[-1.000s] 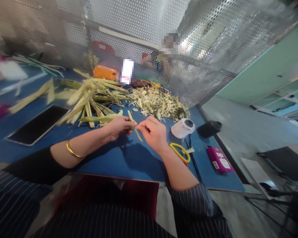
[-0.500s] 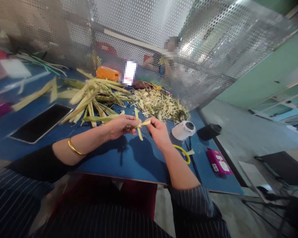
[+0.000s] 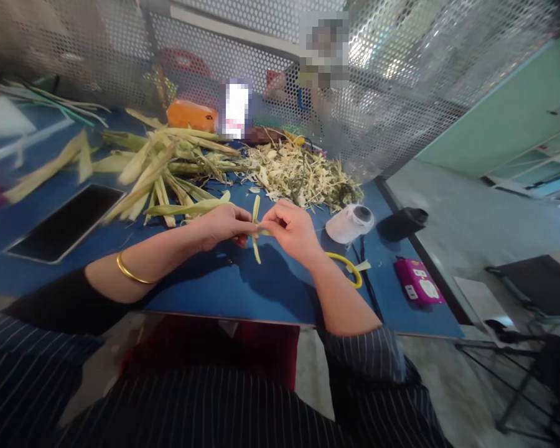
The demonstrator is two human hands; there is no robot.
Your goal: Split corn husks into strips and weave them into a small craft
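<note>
Over the blue table, my left hand (image 3: 231,225) pinches crossed pale-green husk strips (image 3: 256,250) between thumb and fingers. One strip stands roughly upright, its ends showing above and below the fingertips. From the other side my right hand (image 3: 293,229) is closed on the same strips near their crossing, and its fingers cover most of that part. Long dried husk leaves (image 3: 168,168) lie in a heap just beyond my left hand. Behind my right hand spreads a pile of shredded husk (image 3: 298,174).
Right of my hands are a white thread cone (image 3: 348,225), a black cone (image 3: 401,224), a yellow ring (image 3: 354,274) and a purple packet (image 3: 419,281). A dark flat tablet-like panel (image 3: 68,223) lies left. An orange case (image 3: 191,116) sits by the perforated screen (image 3: 242,53).
My right hand has moved left, closer to my left fingertips, and now covers the strip end that stuck out sideways. The whole view has shifted slightly.
</note>
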